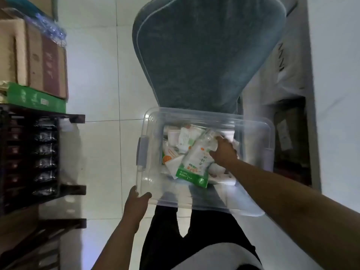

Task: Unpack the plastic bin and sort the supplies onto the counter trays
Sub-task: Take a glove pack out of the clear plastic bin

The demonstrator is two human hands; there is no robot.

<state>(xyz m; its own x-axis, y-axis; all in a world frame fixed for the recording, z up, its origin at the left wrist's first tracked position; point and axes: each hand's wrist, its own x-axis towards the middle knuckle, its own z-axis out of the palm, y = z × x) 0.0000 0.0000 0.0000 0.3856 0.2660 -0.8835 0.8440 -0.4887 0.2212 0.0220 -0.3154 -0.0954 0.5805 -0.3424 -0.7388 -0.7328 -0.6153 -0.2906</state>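
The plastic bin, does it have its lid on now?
No. The clear plastic bin is open on top, and the right hand reaches down inside it among the packets.

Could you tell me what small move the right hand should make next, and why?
Probably lift the packet straight up out of the bin. The right hand already grips its upper end inside the bin, while the left hand holds the near corner steady, and no lid is in the way.
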